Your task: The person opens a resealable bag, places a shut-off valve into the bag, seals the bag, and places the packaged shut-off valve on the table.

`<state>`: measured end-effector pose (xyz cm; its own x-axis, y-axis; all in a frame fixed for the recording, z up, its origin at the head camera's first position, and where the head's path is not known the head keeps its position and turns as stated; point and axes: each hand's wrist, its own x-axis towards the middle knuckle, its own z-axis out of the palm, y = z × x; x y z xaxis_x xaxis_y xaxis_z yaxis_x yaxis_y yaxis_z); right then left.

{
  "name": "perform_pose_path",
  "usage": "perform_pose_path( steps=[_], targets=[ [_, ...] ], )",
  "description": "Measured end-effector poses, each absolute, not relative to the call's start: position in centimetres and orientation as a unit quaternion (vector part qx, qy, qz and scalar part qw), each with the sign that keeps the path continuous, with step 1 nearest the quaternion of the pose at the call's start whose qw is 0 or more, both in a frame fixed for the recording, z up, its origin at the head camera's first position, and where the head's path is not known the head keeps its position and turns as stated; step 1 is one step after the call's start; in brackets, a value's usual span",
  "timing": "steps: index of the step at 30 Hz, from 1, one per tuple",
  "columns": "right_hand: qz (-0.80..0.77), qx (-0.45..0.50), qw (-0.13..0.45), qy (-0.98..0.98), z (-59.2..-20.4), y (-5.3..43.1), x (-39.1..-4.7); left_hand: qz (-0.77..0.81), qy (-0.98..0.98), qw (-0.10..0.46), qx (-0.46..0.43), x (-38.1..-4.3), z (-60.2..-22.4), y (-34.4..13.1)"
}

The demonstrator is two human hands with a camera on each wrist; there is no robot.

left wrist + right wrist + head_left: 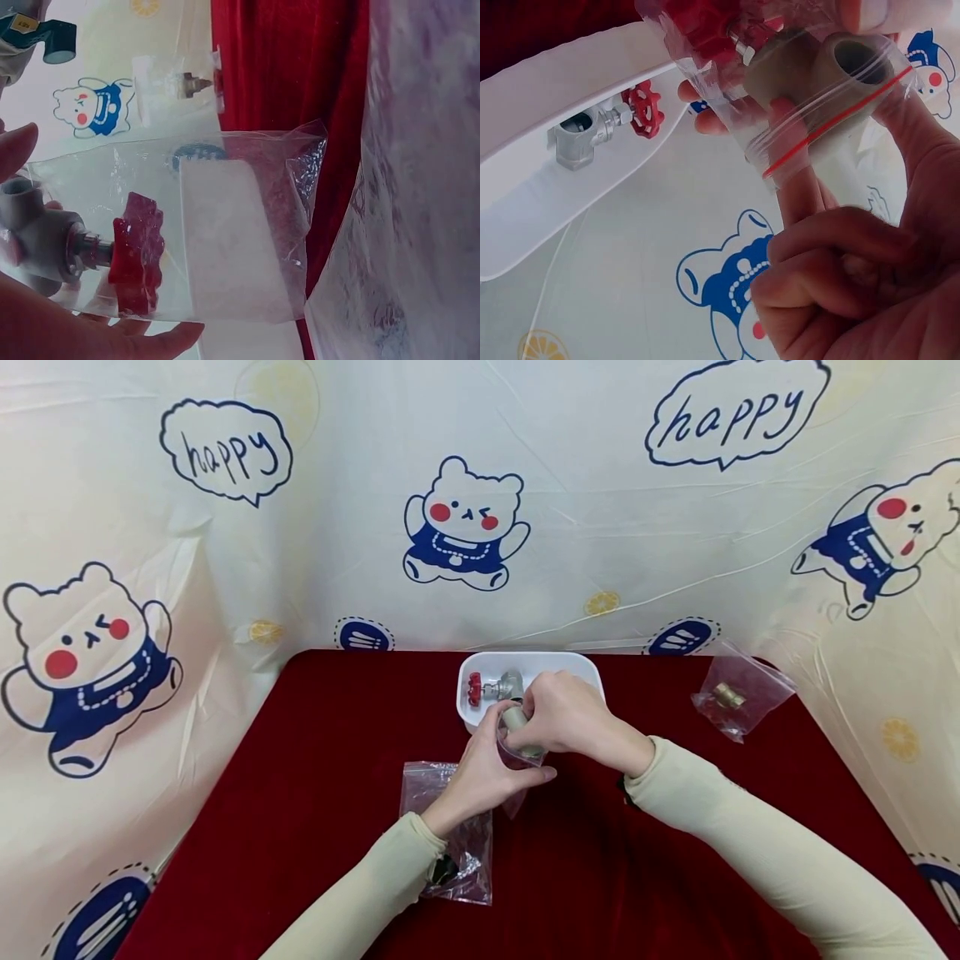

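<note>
My left hand (483, 772) holds a see-through zip bag (307, 176) from around its sides. Inside the bag is a grey plastic valve (784, 75) with a red handwheel (139, 255). Its round open end (862, 60) shows near the bag's red zip line (840, 124). My right hand (566, 710) reaches to the bag's mouth, thumb and finger on either side of the grey valve, gripping it. Just beyond both hands, a silver metal valve (510, 685) with a red handwheel (643, 111) lies in a white tray (592, 672).
A second see-through bag (474, 860) lies flat on the dark red cloth (315, 827), partly under the left forearm. At the far right is a bag (768, 681) with a brass fitting (727, 695) inside. A printed curtain (337, 527) stands behind the table.
</note>
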<state>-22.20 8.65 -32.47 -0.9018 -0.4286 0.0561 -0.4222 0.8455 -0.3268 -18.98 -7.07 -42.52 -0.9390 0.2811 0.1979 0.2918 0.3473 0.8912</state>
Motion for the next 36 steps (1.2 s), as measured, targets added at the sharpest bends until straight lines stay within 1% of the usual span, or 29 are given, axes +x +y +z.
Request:
perform_pose_path(
  steps=[12, 20, 36],
  targets=[
    [-0.158, -0.208, 0.061, 0.963, -33.2, 7.9, -22.5, -0.555, -0.812, 0.008, -0.177, -19.0, -42.5, -7.0],
    [-0.133, -0.195, 0.078, 0.969, -33.8, 7.1, -22.7, -0.556, -0.814, 0.018, -0.169, -19.1, -42.7, -7.0],
    [-0.113, -0.171, 0.096, 0.974, -36.0, 5.9, -23.1, -0.543, -0.821, 0.013, -0.174, -19.0, -42.9, -7.0]
  ],
)
